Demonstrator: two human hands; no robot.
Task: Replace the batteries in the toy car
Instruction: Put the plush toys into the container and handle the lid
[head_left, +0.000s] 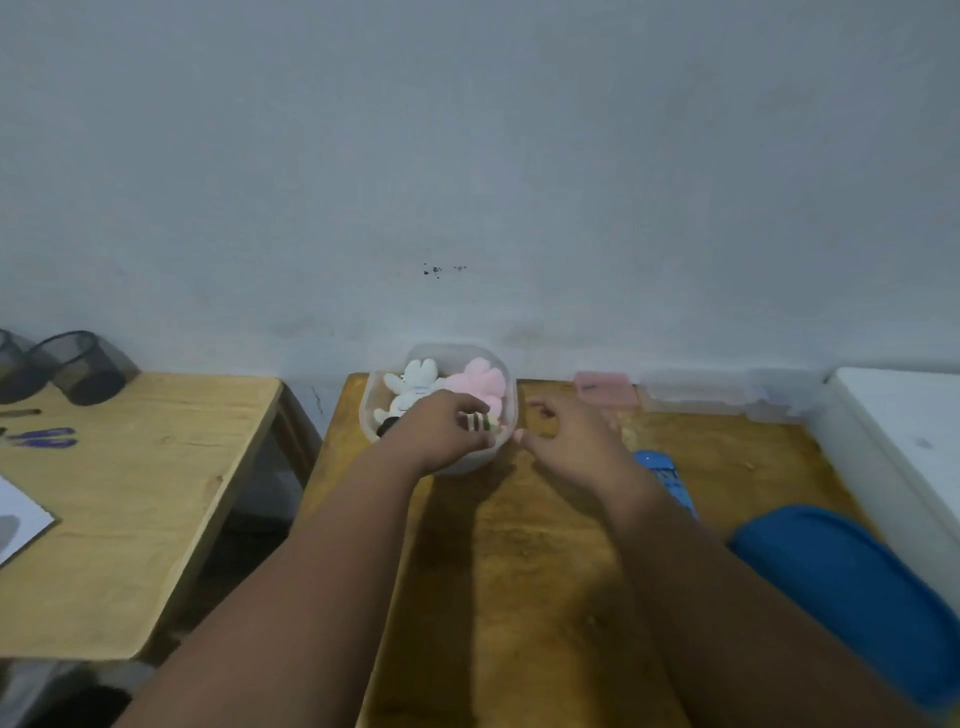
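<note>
At centre frame, over the near rim of a translucent tub (506, 410): left hand (441, 431), fingers curled together and clamped on small pale cylinders with dark bands, likely batteries (480, 422), blurred. Just right of it: right hand (569, 441), fingers loosely spread apart, holding nothing visible, thumb tip near the tub's edge. Inside the tub: one white plush toy (415, 387) and one pink plush toy (480, 384), side by side, with a dark item partly hidden beneath the left wrist. Below the right forearm, right of centre: blue toy car (667, 475), mostly covered by the arm, resting on the wooden table (519, 571). Lower right: a blue rounded object (852, 582). Along the wall, right: a pink box (605, 388). Upper-left table: two black mesh cups (78, 366), blue pens (44, 437).
</note>
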